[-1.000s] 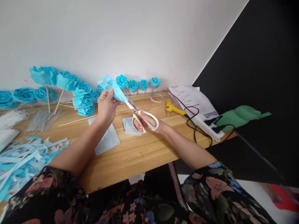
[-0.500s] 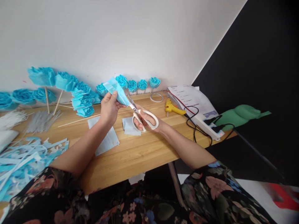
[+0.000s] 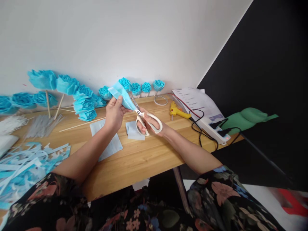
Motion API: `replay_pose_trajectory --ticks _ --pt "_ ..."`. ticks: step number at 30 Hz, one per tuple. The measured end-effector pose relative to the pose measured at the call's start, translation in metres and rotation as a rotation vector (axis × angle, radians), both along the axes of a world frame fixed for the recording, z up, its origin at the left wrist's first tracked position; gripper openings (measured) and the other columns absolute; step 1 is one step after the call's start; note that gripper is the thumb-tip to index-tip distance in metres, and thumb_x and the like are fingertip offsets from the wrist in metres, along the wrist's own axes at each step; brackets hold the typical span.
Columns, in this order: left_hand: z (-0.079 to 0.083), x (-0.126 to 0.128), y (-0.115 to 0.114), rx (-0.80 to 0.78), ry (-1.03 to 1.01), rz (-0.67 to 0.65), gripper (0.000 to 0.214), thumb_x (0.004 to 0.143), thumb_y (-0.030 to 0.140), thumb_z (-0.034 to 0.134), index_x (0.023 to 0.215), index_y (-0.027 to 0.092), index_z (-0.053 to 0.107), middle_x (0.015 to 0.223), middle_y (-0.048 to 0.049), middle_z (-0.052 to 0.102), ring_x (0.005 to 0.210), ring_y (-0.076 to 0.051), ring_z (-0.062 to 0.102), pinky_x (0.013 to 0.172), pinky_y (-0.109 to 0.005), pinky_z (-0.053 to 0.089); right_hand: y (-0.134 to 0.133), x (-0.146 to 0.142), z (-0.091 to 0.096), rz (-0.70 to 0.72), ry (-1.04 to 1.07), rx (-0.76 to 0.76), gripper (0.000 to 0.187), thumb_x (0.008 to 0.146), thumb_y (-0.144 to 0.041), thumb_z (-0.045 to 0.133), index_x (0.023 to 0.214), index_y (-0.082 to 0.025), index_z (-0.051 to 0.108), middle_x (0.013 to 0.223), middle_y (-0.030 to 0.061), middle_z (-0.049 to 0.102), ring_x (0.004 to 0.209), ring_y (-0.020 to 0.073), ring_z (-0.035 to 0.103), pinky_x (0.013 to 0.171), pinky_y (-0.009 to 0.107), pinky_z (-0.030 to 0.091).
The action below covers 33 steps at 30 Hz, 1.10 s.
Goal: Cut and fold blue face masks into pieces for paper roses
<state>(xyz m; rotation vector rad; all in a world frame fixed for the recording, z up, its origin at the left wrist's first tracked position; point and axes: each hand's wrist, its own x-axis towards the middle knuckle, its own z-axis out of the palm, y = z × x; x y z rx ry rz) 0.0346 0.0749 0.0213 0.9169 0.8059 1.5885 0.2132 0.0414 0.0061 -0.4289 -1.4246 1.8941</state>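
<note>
Above the far half of the table (image 3: 144,160), between your two hands, a folded piece of blue paper (image 3: 120,93) is held up in the air. Its long axis slants from upper left, away from you, down to lower right, toward you. Your left hand (image 3: 114,114) grips it from below, with the fingers (image 3: 119,102) closed on its lower half. The upper end sticks out free beyond them.

Just right of those fingers, the paper's lower end meets the blades of white-handled scissors (image 3: 140,114). The scissors follow nearly the same slant, with the blades pointing up and left into the paper and the handles down and right. Your right hand (image 3: 150,126) holds them, fingers closed through the loops. How far the blades are parted is too small to tell.

The paper therefore lies up and left of your right fingers, and your left hand is the nearer one, touching it.

Under both hands, a small pale square (image 3: 131,131) lies on the table, with a larger pale sheet (image 3: 109,144) to its left. Farther left, along the wall, stand blue paper flowers (image 3: 84,102). Well to the right of your right fingers lie a yellow glue gun (image 3: 176,111) and a ring of tape (image 3: 161,100).
</note>
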Motion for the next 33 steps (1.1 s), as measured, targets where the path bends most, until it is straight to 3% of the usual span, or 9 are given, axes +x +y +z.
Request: replay_pose_trajectory --ticks 9,16,33 --pt "-0.001 0.007 -0.006 -0.024 0.014 -0.040 0.030 0.089 0.044 0.074 0.089 0.018 0.059 0.070 0.0019 0.070 0.058 -0.011 0.070 0.055 -0.020 0.058 0.002 0.000 -0.004 -0.019 0.013 -0.015 0.076 0.090 -0.065 0.065 0.147 -0.023 0.040 0.070 -0.0043 0.062 0.051 0.0104 0.051 0.048 0.024 0.048" --pt "-0.003 0.005 -0.003 -0.051 -0.042 -0.029 0.029 0.089 0.043 0.075 0.090 0.018 0.060 0.069 0.0021 0.070 0.056 -0.011 0.068 0.053 -0.019 0.056 -0.002 -0.003 0.000 -0.115 0.010 -0.028 0.087 0.086 -0.066 0.067 0.154 -0.024 0.033 0.068 -0.0058 0.061 0.047 0.0094 0.047 0.044 0.023 0.043" --pt "-0.005 0.004 -0.001 -0.023 -0.039 -0.022 0.032 0.087 0.045 0.076 0.087 0.018 0.059 0.064 0.0035 0.066 0.055 -0.012 0.068 0.057 -0.022 0.058 -0.009 -0.007 0.007 -0.178 0.006 -0.066 0.088 0.084 -0.061 0.072 0.154 -0.021 0.035 0.061 -0.0082 0.057 0.041 0.0066 0.038 0.037 0.019 0.034"
